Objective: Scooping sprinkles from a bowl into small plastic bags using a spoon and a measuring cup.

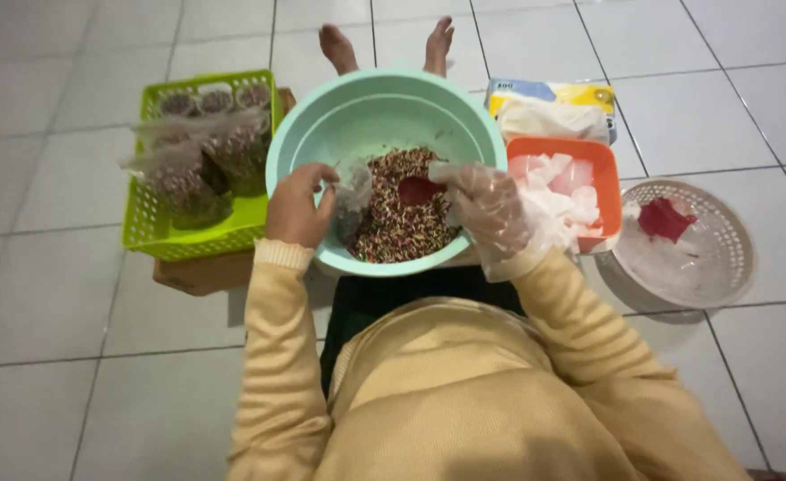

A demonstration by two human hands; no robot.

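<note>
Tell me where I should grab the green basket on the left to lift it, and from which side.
Judging by its shape, grip the green basket by its rim on the two short ends, hands coming from above. The filled clear bags stand in the middle and lean over the left edge, so the near and far rims look like the freest holds.

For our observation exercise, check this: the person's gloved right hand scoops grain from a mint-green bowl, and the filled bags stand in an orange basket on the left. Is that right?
Not quite. In the head view, the filled bags stand in a lime-green basket; the orange tray sits on the right. The gloved right hand does scoop grain from the mint-green bowl.
</note>
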